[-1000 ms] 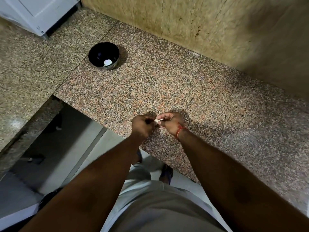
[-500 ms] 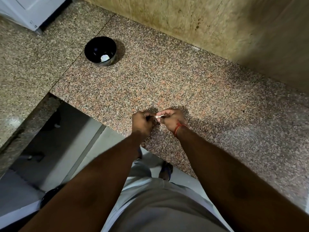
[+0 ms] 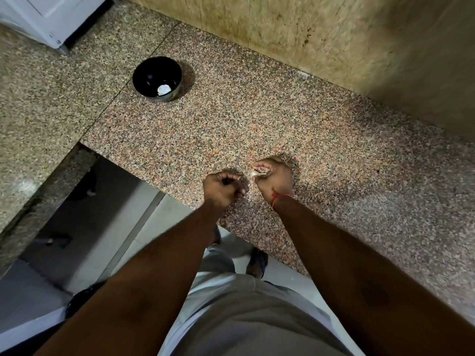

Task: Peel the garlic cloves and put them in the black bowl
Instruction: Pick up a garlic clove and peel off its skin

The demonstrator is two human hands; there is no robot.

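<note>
My right hand [image 3: 276, 177] pinches a small pale garlic clove [image 3: 254, 173] between thumb and fingers, just above the granite counter near its front edge. A short gap to its left is my left hand [image 3: 223, 189]. Its fingers are curled tight, with a tiny pale scrap of garlic skin [image 3: 239, 178] at the fingertips. The black bowl [image 3: 144, 73] stands on the counter far to the upper left of both hands. One white peeled clove [image 3: 164, 89] lies inside it.
The speckled granite counter [image 3: 295, 119] runs back to a stained beige wall [image 3: 321, 34]. A second counter slab [image 3: 38, 104] meets it at the left, with a white appliance [image 3: 51, 19] in the far corner. The counter's front edge and the floor lie under my forearms.
My hands were together on the clove; now they have pulled apart, the clove staying in my right hand. The view has tilted, so the bowl sits lower in frame.
</note>
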